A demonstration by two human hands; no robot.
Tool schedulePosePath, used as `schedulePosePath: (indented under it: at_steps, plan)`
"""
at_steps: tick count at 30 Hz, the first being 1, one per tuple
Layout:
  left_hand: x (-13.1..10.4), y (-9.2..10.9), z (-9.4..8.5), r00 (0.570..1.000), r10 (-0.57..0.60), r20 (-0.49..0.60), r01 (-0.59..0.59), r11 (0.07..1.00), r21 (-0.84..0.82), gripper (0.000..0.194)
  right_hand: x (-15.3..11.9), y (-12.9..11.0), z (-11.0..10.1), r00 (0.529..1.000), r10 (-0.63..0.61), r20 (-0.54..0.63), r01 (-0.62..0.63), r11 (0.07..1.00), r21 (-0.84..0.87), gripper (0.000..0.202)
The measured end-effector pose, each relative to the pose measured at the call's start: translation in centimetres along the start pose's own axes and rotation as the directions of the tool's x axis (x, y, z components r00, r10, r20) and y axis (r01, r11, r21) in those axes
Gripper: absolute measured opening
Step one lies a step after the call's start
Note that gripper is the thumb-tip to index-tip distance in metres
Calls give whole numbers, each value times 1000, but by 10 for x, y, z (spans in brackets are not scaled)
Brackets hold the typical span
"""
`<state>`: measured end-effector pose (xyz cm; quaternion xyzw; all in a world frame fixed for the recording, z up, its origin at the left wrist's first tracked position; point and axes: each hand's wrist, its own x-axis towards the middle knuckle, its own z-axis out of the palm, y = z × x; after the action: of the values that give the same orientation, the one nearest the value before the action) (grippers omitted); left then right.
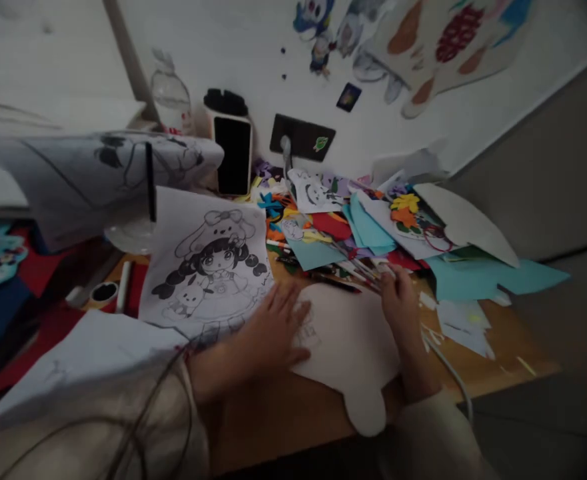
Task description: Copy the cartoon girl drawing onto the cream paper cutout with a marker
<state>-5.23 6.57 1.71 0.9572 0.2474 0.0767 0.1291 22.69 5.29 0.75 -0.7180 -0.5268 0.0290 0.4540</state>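
Observation:
A pale cutout sheet [353,333] with a rounded tab at its near end lies on the desk before me, a faint sketch near its left edge. My left hand [278,327] rests on the left edge of this sheet, fingers stretched out and apart. At the sheet's upper right is my right hand [400,300], its fingers curled together beside several thin pens or brushes [366,270]; what they hold, if anything, is too dark to make out. Left of my left hand stands a paper with a line drawing of a girl in a dog hat [218,267].
Coloured paper scraps [323,227] heap along the wall, with blue sheets [473,277] to the right. A bottle [170,100] and a black-fronted box [233,153] stand at the back. A pale cable [453,373] crosses the desk [518,340] at right.

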Motion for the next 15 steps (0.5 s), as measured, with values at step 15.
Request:
schedulePosePath:
  at_steps: [15]
  plan:
    - [-21,71,44,875,482,-48,-447,842,303,51,-4,-16,1,855,-421,303,505,809,-300,18]
